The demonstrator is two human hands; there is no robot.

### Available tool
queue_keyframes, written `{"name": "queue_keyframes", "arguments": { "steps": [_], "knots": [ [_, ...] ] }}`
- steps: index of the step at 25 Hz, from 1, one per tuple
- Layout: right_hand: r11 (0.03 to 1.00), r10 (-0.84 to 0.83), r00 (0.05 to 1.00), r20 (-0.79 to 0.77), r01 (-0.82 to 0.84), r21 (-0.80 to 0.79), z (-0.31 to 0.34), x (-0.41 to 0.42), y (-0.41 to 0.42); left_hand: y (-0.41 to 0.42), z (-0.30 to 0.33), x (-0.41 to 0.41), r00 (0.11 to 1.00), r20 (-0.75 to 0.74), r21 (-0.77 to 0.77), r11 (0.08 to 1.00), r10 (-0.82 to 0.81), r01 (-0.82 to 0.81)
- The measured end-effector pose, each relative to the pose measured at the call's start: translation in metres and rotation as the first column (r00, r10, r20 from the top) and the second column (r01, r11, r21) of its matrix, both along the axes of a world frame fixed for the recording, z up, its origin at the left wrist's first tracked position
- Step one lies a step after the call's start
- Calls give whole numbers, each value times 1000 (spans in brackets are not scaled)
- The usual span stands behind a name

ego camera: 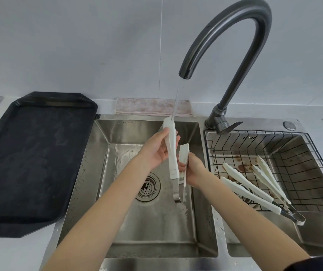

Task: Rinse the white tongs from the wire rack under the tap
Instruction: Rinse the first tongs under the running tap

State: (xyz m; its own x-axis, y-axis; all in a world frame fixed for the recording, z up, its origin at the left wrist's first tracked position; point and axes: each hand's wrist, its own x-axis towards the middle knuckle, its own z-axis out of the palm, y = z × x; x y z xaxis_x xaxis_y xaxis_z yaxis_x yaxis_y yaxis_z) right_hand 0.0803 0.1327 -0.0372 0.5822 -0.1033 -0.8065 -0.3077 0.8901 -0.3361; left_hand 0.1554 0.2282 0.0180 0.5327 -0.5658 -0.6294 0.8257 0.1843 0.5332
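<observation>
Head view: right hand (193, 170) partly hidden behind white tongs (172, 153).

Counter (29, 251): black tray (29, 159) at left, pinkish cloth (153, 107) at far edge, double sink (222, 249) set in at right.

Tray (29, 163): black, shallow, flat on the counter at nine o'clock, just beside the basin's left edge.
Cloth (153, 107): pinkish, folded, lying along the wall at twelve o'clock behind the basin.
Drain strainer (147, 186): round, metal, perforated, near the centre of the left basin floor.
Wall (78, 45): pale grey panels with one thin vertical seam.
Metal button (288, 125): small, round, at two o'clock on the sink deck.
</observation>
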Motion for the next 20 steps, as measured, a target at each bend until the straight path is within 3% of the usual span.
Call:
{"name": "queue_keyframes", "arguments": {
  "steps": [2, 6, 12, 17, 20],
  "knots": [
    [999, -40, 999, 7, 40, 19, -4, 3, -4, -5, 8, 7, 1000, -9, 67, 997, -26, 26],
    [996, -83, 994, 72, 80, 42, -1, 8, -10, -19, 24, 16, 982, 107, 218, 967, -157, 131],
    [988, -120, 988, 93, 128, -81, 22, 8, -14, -13, 24, 26, 965, 213, -44, 985, -151, 164],
    [976, -61, 981, 183, 96, -193, 54, 18, -2, 23, -2, 43, 985, 64, -65, 986, 161, -157],
    [904, 131, 961, 245, -14, -428, 68, 30, 8, 40, -14, 49, 969, -10, -64, 967, 246, -247]
  ]
}}
